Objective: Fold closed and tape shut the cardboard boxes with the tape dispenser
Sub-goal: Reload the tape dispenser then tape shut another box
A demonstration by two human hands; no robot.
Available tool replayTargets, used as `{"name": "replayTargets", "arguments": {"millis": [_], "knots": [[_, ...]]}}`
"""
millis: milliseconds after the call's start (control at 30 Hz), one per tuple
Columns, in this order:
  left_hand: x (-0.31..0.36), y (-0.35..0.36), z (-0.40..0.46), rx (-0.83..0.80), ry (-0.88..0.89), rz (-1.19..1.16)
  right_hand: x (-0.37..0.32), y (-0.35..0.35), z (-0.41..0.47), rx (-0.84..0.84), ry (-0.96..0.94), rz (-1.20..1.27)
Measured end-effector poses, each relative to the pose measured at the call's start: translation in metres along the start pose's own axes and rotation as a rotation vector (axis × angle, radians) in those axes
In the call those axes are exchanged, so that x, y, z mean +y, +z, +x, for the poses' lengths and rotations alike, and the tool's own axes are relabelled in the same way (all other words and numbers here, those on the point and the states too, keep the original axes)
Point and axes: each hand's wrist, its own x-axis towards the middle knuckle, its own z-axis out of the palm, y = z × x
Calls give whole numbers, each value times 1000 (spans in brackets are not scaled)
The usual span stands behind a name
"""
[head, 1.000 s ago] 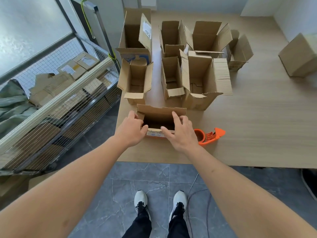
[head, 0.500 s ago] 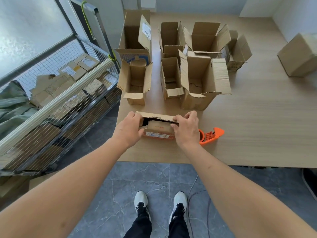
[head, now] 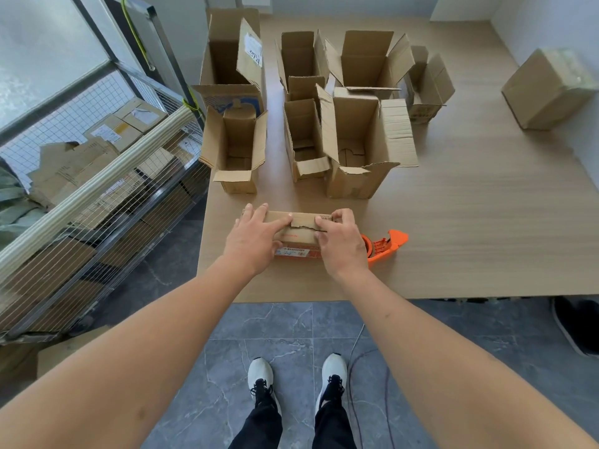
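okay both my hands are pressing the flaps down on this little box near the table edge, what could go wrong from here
1. The flaps of the small box may spring open when your right hand lifts to take the orange tape dispenser; your left hand alone would have to hold them.
2. The flap edge at the seam looks torn and uneven, so tape may bridge it poorly.
3. The box sits near the table edge; a hard tape pull toward you could slide it off.
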Motion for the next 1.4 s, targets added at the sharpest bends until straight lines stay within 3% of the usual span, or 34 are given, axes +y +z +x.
{"name": "replayTargets", "arguments": {"millis": [133, 367, 500, 600, 733, 967, 1400], "knots": [[20, 7, -2, 19, 11, 30, 14, -7, -2, -12, 1, -17], [38, 8, 4, 43, -42, 13, 41, -19, -4, -192, -52, 75], [47, 10, 9, 75, -74, -19, 51, -24, -16, -120, -6, 96], [54, 13, 13, 111, -94, -32, 67, -31, -17, -55, 121, -36], [58, 18, 18, 132, -109, -31, 96, -35, -15, -232, 189, -305], [63, 20, 17, 212, -73, -5, 123, -7, -7, -284, 33, -571], [80, 13, 25, 162, -56, 88, 130, -18, -3, -193, 60, -669]]}}
